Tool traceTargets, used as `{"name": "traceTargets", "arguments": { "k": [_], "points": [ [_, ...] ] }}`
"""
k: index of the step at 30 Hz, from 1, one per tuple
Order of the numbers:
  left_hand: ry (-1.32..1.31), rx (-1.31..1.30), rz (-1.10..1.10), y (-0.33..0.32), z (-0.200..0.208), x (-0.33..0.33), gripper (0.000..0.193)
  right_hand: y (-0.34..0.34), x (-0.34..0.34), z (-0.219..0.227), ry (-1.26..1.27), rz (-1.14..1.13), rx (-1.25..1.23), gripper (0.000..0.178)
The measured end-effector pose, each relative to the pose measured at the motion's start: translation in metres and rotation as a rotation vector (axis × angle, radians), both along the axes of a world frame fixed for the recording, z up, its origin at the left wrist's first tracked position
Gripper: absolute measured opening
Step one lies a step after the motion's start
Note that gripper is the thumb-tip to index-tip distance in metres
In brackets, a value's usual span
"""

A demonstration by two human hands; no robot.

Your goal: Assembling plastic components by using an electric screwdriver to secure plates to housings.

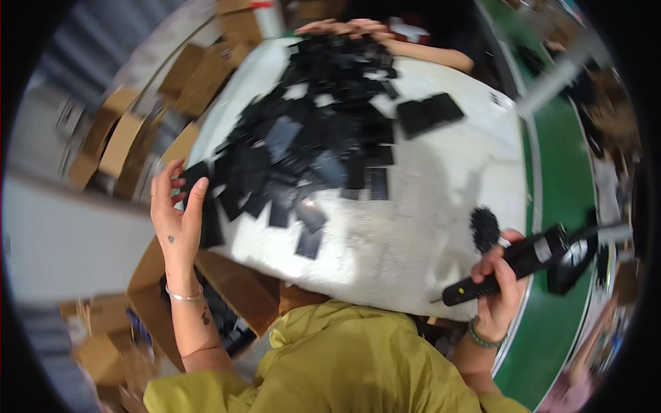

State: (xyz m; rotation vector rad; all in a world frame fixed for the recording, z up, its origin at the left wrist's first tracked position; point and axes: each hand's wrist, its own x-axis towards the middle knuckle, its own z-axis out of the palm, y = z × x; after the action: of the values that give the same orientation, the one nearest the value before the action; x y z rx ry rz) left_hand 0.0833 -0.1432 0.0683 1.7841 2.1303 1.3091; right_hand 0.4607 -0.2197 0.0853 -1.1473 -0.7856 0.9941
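Observation:
My left hand (175, 210) reaches to the near left edge of a white table (441, 179) and grips a flat black plate (195, 173) at the rim of a big heap of flat black plates (313, 131). My right hand (499, 289) is closed around a black electric screwdriver (523, 261), held at the table's near right corner with its tip pointing right. A small pile of black screws (485, 227) lies on the table just beside that hand.
Another person's hands (344, 27) rest at the far edge of the heap. Two separate black plates (430, 112) lie to the right. Cardboard boxes (124, 138) stand along the left; an open box (227, 303) sits below the table. A green conveyor (561, 206) runs on the right.

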Motion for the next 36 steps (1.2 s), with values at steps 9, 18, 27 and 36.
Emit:
{"name": "traceTargets", "arguments": {
  "k": [9,18,27,36],
  "points": [
    [0.478,0.001,-0.852,0.153,-0.041,0.244,0.079,-0.038,0.024,0.006,0.055,-0.086,0.093,0.046],
    [0.399,-0.050,-0.778,0.198,-0.072,0.262,0.074,-0.045,0.053,0.009,0.056,-0.262,0.199,0.046],
    [0.206,-0.110,-1.230,0.062,-0.015,0.227,0.075,0.004,0.085,-0.006,-0.075,-0.356,0.551,0.034],
    [0.304,-0.469,-1.413,-0.013,-0.030,0.192,0.073,0.012,0.085,-0.024,-0.058,-0.382,0.465,0.029]
  ]
}}
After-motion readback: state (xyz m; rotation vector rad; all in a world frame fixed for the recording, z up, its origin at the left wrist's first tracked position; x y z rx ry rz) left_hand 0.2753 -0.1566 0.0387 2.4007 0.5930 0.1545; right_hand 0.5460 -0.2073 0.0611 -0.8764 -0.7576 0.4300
